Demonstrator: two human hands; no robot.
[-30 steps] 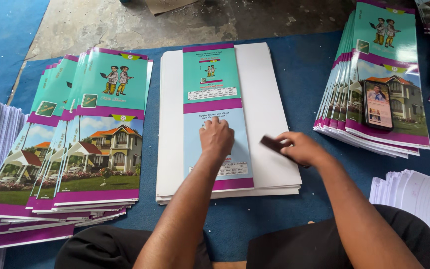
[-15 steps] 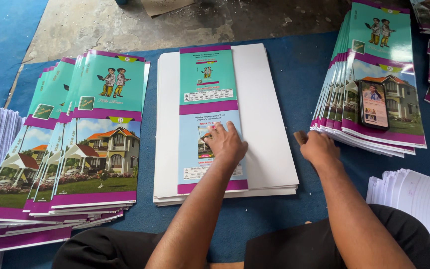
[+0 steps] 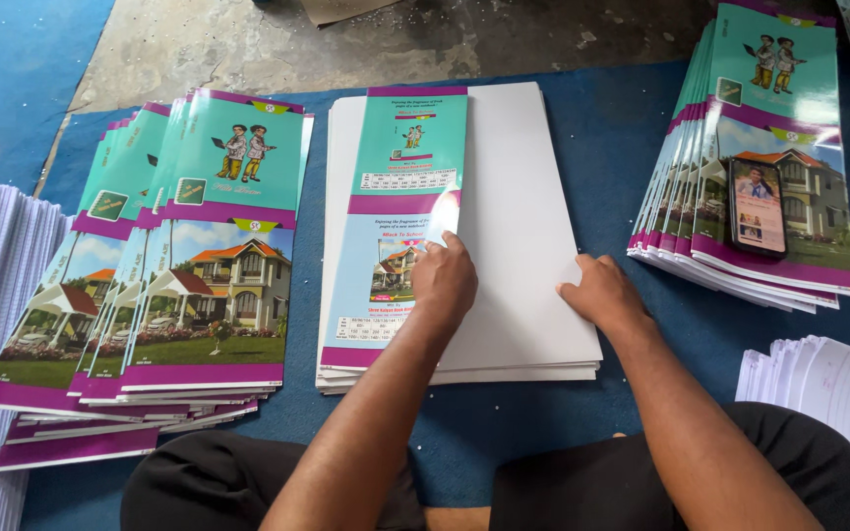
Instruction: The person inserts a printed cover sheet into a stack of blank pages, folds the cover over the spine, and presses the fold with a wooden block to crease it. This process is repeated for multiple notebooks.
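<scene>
Left hand (image 3: pixel 443 280) presses the folded cover (image 3: pixel 400 197) flat, fingers open; right hand (image 3: pixel 602 293) rests open beside it.

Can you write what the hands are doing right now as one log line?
left hand: flat on printed cover strip | right hand: at right edge of white sheet stack | phone: on right booklet pile

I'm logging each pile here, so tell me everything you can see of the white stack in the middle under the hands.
The white stack is a pile of large glossy sheets, flat on the blue mat, edges roughly squared. The top sheet is folded over: a teal, pale blue and purple printed panel covers its left part, the rest is plain white. The left hand presses on the panel's right edge; the right hand rests on the white part, near the right edge.
</scene>
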